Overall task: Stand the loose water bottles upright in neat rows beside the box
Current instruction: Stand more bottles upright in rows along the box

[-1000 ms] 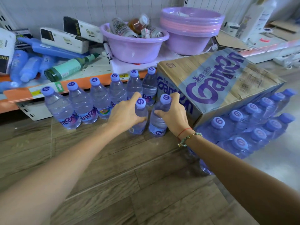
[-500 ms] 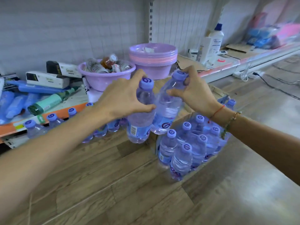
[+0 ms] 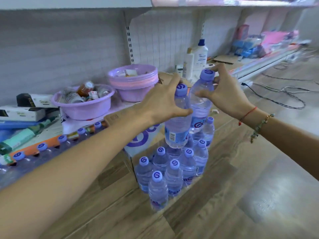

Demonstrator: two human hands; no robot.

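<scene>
My left hand (image 3: pixel 160 102) grips a clear water bottle (image 3: pixel 177 128) with a lilac cap by its neck, in the air. Close beside it my right hand (image 3: pixel 224 95) holds a second bottle (image 3: pixel 201 104) near its cap, a little higher. Both hang above the cardboard box (image 3: pixel 138 144) and the group of several upright bottles (image 3: pixel 172 168) standing on the floor at the box's right side. Another row of upright bottles (image 3: pixel 41 149) stands left of the box along the shelf base, partly hidden by my left forearm.
The low shelf behind holds a purple basin (image 3: pixel 82 107) of small bottles, stacked purple basins (image 3: pixel 133 83), white detergent bottles (image 3: pixel 198 57) and boxes. Black cables (image 3: pixel 279 94) trail over the wooden floor at the right. Bare floor lies in front and to the right.
Both hands lifted their bottles off the floor left of the box and carried them up and rightwards, over the bottle group. The view swung right and upward.
</scene>
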